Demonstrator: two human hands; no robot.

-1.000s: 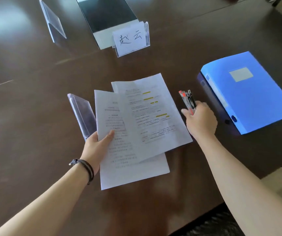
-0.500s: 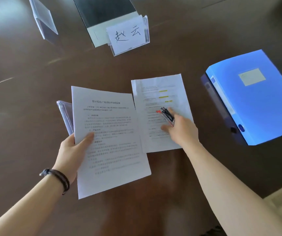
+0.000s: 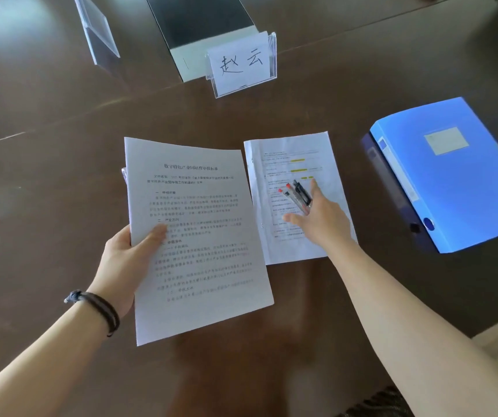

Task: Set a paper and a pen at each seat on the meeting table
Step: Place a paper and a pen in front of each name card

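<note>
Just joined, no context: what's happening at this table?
A person is laying out meeting papers. The left hand holds a stack of papers above the table. The right hand holds several pens over a highlighted sheet lying flat before the name card. No pen lies on it yet.

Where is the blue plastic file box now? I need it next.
The blue plastic file box lies on the dark wooden table at the head view's right, beyond the highlighted paper sheet.
</note>
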